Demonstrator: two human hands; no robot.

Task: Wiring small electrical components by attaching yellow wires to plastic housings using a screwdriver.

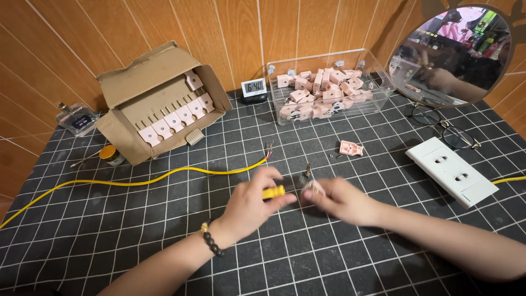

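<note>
At the far left, a small clear bottle (76,119) stood against the wooden wall, and a yellow cable (131,182) ran across the black gridded mat (109,241) past a small yellow-capped jar (110,154). Behind it an open cardboard box (159,98) held a row of pale pink parts. Near the middle of the mat, the left hand (252,205), a beaded bracelet at its wrist, was curled tightly around a yellow-handled tool (273,192). Just beside it, the right hand (342,200) pinched a small, blurred pale piece (314,187) in its fingertips, close to the tool's tip. Behind the hands sat a small digital clock (254,87) and a clear plastic bin (329,85) of pink parts, with one loose pink part (350,148) on the mat. Farther right lay a white socket strip (452,171), eyeglasses (444,127) and a round mirror (452,55).
</note>
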